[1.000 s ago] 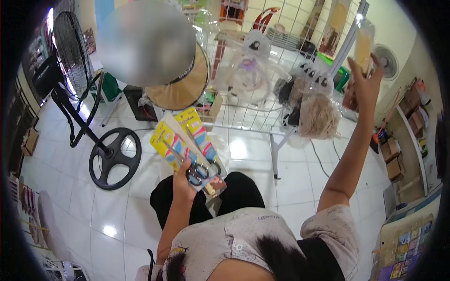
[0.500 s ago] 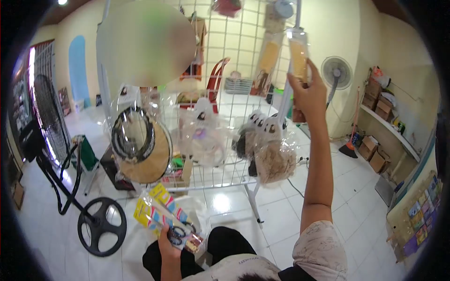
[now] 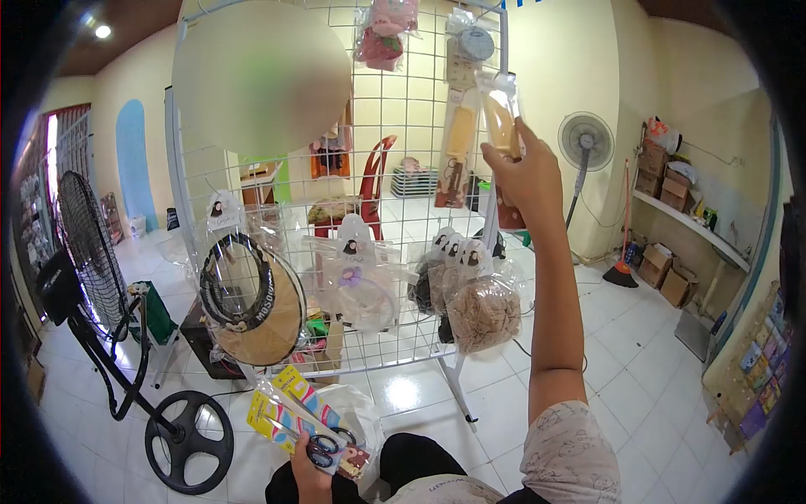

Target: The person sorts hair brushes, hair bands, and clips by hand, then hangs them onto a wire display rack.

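Observation:
Raised at the right side of a white wire grid rack (image 3: 409, 92), my right hand (image 3: 525, 172) has its fingers closed on a packaged comb (image 3: 501, 118) in clear plastic. Another packaged comb (image 3: 459, 134) hangs on the grid just left of it. Low in front of my body, my left hand (image 3: 311, 470) grips packs of scissors (image 3: 323, 449) with yellow and blue cards. Bagged headbands (image 3: 239, 281), a bag with a purple flower (image 3: 357, 286) and a bagged brown item (image 3: 484, 311) hang lower on the grid.
A black standing fan (image 3: 92, 260) with a round base stands at the left. Behind the rack are a red chair (image 3: 375, 189) and stacked trays (image 3: 414, 181). Toward the right are a grey fan (image 3: 585, 141), a broom (image 3: 621, 273), cardboard boxes (image 3: 655, 265) and a shelf (image 3: 697, 227).
The view has tilted up and shifted, so the rack sits lower in it. My right hand and its comb are nearer the hanging comb. My left hand still holds the scissors packs.

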